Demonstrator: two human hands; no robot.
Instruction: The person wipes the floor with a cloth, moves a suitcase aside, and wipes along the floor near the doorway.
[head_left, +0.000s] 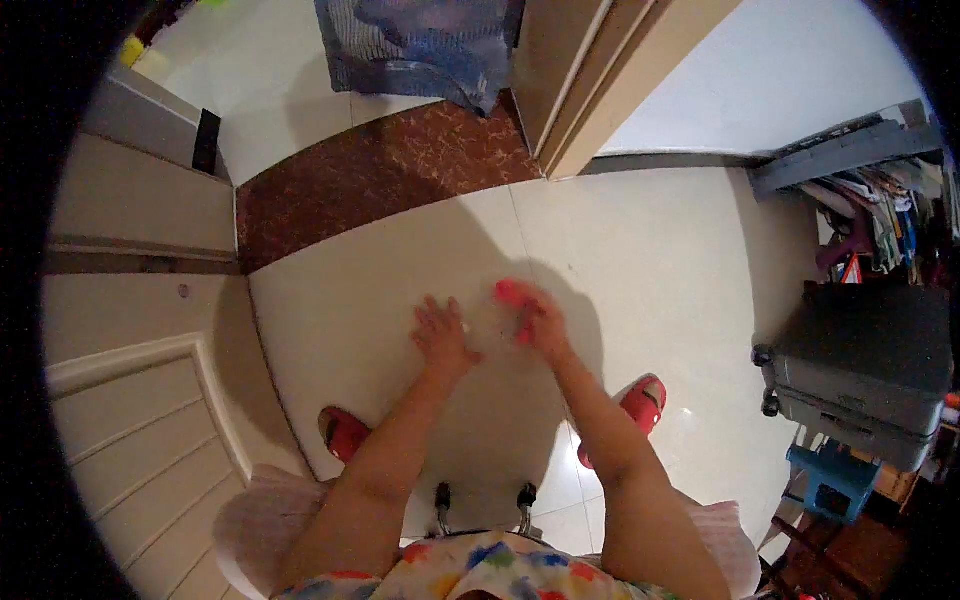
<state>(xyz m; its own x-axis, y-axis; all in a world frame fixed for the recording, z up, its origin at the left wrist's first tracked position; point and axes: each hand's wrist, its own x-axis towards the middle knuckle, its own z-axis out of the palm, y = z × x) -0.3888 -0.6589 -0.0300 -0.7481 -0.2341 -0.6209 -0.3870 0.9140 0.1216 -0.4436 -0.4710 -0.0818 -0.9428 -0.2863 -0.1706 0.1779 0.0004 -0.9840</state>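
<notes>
Pink-red item [515,293] in right hand [541,322] blurred, identity unclear; patterned blue-grey fabric [420,45] cut off at top edge.

Floor [660,260] = pale tile, smooth, glossy, light glare nr R shoe [643,400]. Threshold strip [390,175] = dk red-brown, veined, stone-look, smooth. Shoes red, look plastic. Suitcase [860,365] dk grey, matt, looks hard plastic. Stool [832,482] blue, looks plastic. Door [150,400] cream panelled, low sheen, material unclear. Shirt [490,572] = printed cloth, multicol. Mat [425,45] blue-grey, ribbed, rough-looking. Wall [770,70] white, matt.
</notes>
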